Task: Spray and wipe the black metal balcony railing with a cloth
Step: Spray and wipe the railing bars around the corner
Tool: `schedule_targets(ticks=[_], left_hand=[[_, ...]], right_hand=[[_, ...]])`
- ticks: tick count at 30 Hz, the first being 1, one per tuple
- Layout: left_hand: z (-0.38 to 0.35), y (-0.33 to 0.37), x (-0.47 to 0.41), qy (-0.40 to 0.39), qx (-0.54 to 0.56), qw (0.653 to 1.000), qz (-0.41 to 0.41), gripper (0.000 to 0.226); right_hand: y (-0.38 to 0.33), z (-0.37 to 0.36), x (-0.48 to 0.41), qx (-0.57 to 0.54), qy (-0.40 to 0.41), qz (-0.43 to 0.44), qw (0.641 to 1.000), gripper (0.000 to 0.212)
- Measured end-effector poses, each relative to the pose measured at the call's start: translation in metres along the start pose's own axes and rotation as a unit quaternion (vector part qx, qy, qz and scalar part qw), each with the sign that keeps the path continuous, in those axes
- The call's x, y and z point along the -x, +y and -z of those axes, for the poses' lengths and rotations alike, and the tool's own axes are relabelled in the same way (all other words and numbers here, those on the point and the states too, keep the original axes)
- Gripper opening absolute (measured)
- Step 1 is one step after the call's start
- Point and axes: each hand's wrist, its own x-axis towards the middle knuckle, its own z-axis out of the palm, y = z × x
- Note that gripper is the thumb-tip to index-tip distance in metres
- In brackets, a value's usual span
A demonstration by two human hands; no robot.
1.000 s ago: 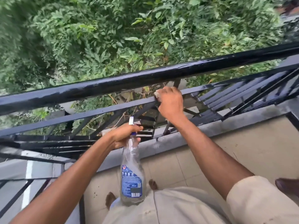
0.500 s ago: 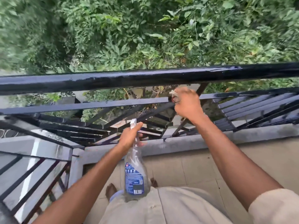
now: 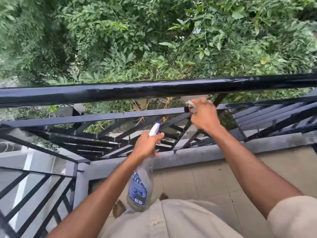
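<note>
Black metal balcony railing (image 3: 120,91) runs across the frame at the outer edge of the tiled balcony floor (image 3: 214,179): thick glossy top rail, flatter second rail (image 3: 96,117) just below it, slanted bars under that, corner post at lower left. Looks rigid and fixed, won't give under pressure; gloss and streaky sheen on the top rail suggest a wet, slick surface, so probably slippery to grip.

Cloth (image 3: 190,105) is a small pale rag, soft and light, bunched against the second rail right of centre. Right hand (image 3: 204,115) is clenched around it, pressing it onto that rail; only a bit of the rag pokes out on the left of the fist. Best held wadded in the palm like this so it wraps the flat bar.

Spray bottle (image 3: 139,188) is clear plastic, blue label, white nozzle, looks nearly empty so likely light. Left hand (image 3: 147,145) is grasping it by the neck at the trigger, bottle hanging down, nozzle pointing toward the bars, apart from the railing.

Beige clothing and toes at the bottom edge. Dense green foliage (image 3: 154,40) beyond the railing.
</note>
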Motion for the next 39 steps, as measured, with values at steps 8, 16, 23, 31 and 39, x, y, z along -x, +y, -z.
schedule_targets(ticks=[8, 16, 23, 31, 39], left_hand=[[0.057, 0.009, 0.011, 0.032, 0.016, 0.998, -0.061, 0.016], [0.134, 0.000, 0.044, 0.154, 0.049, 0.979, -0.122, 0.007], [0.187, -0.020, 0.060, 0.233, 0.026, 0.966, -0.113, 0.023], [0.239, -0.028, 0.081, 0.296, -0.013, 0.942, -0.156, 0.015], [0.298, -0.051, 0.103, 0.327, -0.032, 0.933, -0.150, 0.013]], right_hand=[[-0.105, -0.031, -0.001, -0.062, -0.066, 0.150, 0.984, 0.058], [-0.056, -0.037, -0.008, -0.014, -0.004, 0.009, 1.000, 0.051], [-0.229, -0.044, 0.015, -0.083, -0.044, 0.192, 0.977, 0.042], [-0.160, -0.029, 0.014, -0.061, -0.042, 0.107, 0.992, 0.049], [-0.284, -0.057, 0.019, -0.044, -0.035, 0.202, 0.978, 0.048]])
